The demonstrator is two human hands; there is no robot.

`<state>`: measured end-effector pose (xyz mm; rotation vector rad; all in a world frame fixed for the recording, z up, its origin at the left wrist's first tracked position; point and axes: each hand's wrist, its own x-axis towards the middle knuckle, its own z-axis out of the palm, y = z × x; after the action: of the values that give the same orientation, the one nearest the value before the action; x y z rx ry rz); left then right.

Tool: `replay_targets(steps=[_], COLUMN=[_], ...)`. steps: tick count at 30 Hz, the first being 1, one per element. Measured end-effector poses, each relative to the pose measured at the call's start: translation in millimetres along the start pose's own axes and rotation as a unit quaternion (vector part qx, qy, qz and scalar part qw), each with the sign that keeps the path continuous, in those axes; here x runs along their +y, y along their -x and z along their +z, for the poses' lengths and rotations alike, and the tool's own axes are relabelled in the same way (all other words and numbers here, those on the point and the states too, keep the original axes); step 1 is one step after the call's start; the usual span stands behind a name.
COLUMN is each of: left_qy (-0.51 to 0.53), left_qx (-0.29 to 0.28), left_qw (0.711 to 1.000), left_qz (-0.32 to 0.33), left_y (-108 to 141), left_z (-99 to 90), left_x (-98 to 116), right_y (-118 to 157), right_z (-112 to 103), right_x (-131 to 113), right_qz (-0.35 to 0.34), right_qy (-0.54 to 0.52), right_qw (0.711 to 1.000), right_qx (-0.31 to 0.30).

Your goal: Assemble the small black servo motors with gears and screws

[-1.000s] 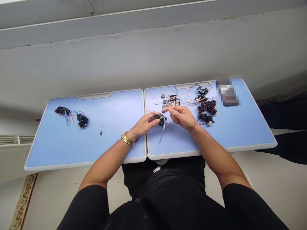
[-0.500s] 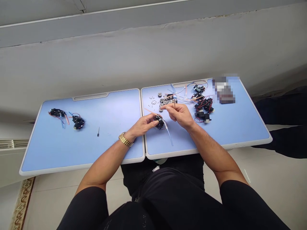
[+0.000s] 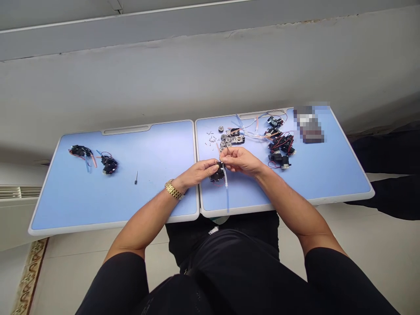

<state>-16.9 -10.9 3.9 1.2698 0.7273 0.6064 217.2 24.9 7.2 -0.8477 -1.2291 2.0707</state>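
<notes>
My left hand (image 3: 200,173) grips a small black motor unit (image 3: 216,174) above the right blue table top (image 3: 249,188), near the seam. A clear tube with a blue end (image 3: 227,192) hangs from the unit's right side, and an orange tube rises behind it. Fingers pressed together, my right hand (image 3: 241,161) touches the unit's upper right side; something thin and dark shows at its fingertips, too small to make out. Just beyond my hands lie round metal-faced parts (image 3: 226,142), black housings (image 3: 238,139) and scattered small screws (image 3: 211,140).
Several black units with red wires (image 3: 280,144) and tubes lie at the right, beside a blurred dark object (image 3: 310,127). On the left table are two wired units (image 3: 108,164) and a small screwdriver (image 3: 136,177). A person's dark-clothed legs (image 3: 393,183) show at far right.
My right hand has moved down and left from above the parts to the held unit. The unit has turned, and its blue tube end now hangs straighter down.
</notes>
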Motion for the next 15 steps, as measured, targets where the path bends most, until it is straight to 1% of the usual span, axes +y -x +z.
replay_targets(steps=[3,8,10,13,15], left_qy=[0.057,0.112,0.122,0.135,0.139], left_qx=[0.002,-0.009,-0.006,0.007,0.009], left_qw=[0.998,0.993,0.992,0.991,0.990], left_qz=[-0.013,-0.029,-0.028,-0.026,-0.026], left_y=[0.7,-0.1,-0.8,-1.0,-0.6], left_z=[3.9,7.4,7.7,7.8,8.0], left_x=[-0.9,-0.2,0.3,2.1,3.7], right_y=[1.2,2.9,3.8,5.3,6.2], right_z=[-2.1,0.0,4.4,12.0,14.1], right_x=[-1.4,-2.9,-3.0,-3.5,-4.1], right_qz=[-0.002,-0.020,-0.039,-0.094,-0.115], right_qy=[-0.005,0.009,0.022,0.040,0.046], right_qw=[1.000,0.999,0.999,0.995,0.992], right_qx=[-0.028,-0.039,-0.024,0.018,0.031])
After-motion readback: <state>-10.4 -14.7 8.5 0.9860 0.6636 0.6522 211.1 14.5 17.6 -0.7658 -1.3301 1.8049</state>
